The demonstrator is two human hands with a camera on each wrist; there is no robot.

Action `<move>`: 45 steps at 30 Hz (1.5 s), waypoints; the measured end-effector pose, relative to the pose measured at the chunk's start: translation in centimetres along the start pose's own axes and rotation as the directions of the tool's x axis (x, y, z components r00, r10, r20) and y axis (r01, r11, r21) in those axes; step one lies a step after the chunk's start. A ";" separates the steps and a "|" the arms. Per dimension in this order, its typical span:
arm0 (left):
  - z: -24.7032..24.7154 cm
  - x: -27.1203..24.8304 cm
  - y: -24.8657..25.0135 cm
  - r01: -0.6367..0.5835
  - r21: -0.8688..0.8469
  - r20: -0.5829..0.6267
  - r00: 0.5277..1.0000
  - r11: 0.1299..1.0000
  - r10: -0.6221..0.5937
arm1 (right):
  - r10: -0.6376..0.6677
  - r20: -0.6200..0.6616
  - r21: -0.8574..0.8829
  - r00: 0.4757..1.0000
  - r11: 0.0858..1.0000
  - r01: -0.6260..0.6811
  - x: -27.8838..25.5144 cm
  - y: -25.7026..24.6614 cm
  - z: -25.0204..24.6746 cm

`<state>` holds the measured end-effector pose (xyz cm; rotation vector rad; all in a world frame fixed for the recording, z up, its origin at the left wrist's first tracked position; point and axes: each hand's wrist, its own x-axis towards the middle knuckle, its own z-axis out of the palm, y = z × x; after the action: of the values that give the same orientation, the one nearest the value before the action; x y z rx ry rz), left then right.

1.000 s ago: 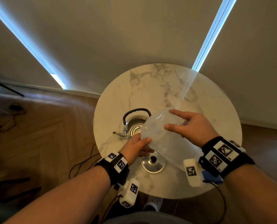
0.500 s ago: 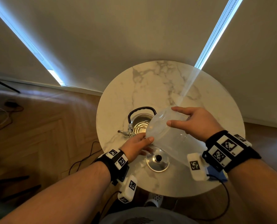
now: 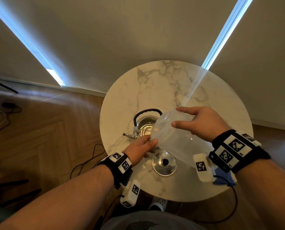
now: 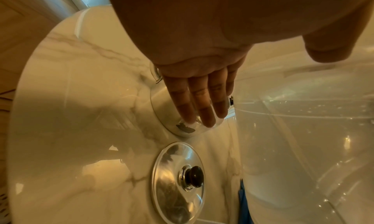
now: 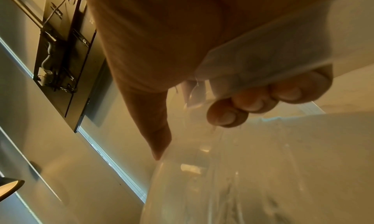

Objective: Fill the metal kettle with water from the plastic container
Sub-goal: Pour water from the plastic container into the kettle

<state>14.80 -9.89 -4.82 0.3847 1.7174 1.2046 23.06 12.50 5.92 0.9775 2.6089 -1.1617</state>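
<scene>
Bare forearms, black wristbands (image 3: 234, 151) carrying white square-code tags, white coded camera blocks (image 3: 131, 193) beneath each wrist, thin dark cables (image 3: 234, 200) trailing.

Left hand (image 3: 139, 151) reaching forward with straight fingers (image 4: 202, 106) and thumb pressed sideways; right hand (image 3: 203, 124) higher, grip curled, both forearms extended, banded at wrists.

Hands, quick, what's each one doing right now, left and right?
Left hand: fingers straight, thumb against the tilted plastic container, steadying it over the kettle.
Right hand: holds the container, thumb and fingers curled over its rim.
</scene>
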 end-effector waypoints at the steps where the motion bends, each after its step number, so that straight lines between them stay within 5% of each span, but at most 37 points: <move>1: -0.1 0.0 -0.1 0.002 0.007 -0.003 1.000 1.000 -0.002 | -0.002 0.002 0.000 1.000 1.000 0.002 0.0 -0.1 0.1; 26: -2.5 0.2 0.1 -0.030 -0.011 -0.066 0.997 0.999 0.029 | -0.010 -0.006 -0.003 1.000 1.000 0.010 1.3 -2.3 1.2; 45: -2.3 0.5 0.2 -0.031 0.088 0.025 0.999 0.996 0.029 | 0.038 -0.003 -0.011 0.999 0.999 -0.038 0.6 -1.5 0.8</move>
<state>12.59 -10.71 -4.84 0.4780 1.7536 1.1443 21.52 11.47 6.08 1.0227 2.5841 -1.1372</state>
